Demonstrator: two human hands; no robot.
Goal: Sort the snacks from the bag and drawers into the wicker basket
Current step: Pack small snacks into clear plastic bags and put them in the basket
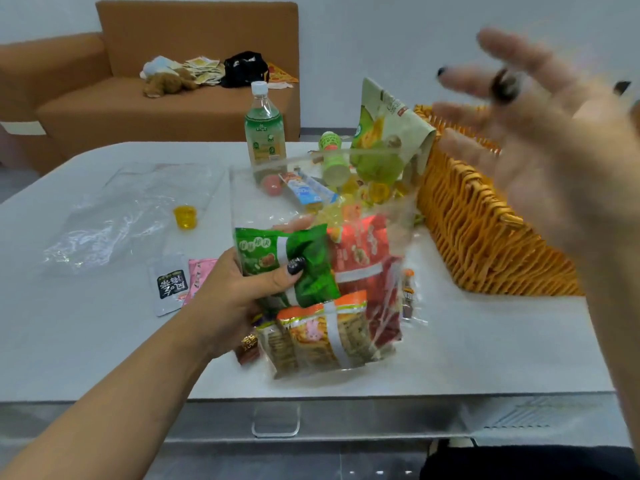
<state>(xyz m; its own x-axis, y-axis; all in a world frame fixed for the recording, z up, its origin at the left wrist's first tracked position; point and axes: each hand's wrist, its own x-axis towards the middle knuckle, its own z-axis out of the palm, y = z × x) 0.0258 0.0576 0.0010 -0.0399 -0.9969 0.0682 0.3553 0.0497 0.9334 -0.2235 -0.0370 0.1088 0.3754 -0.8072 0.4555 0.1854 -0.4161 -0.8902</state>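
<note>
Head view: the left hand (239, 292) grips a clear snack bag (322, 271) above the table (485, 341); the right hand (554, 140) hovers spread and blurred before the wicker basket (485, 230). A bottle (265, 129) stands behind.

Left hand (239, 296) is reaching in from lower left, forearm extended, fingers (294, 266) wrapping and gripping, thumb pressing on front, dark nail polish showing. Right hand (554, 161) is hanging raised at upper right, palm facing in, fingers spreading wide, holding nothing, motion-blurred, dark ring on one finger.
</note>
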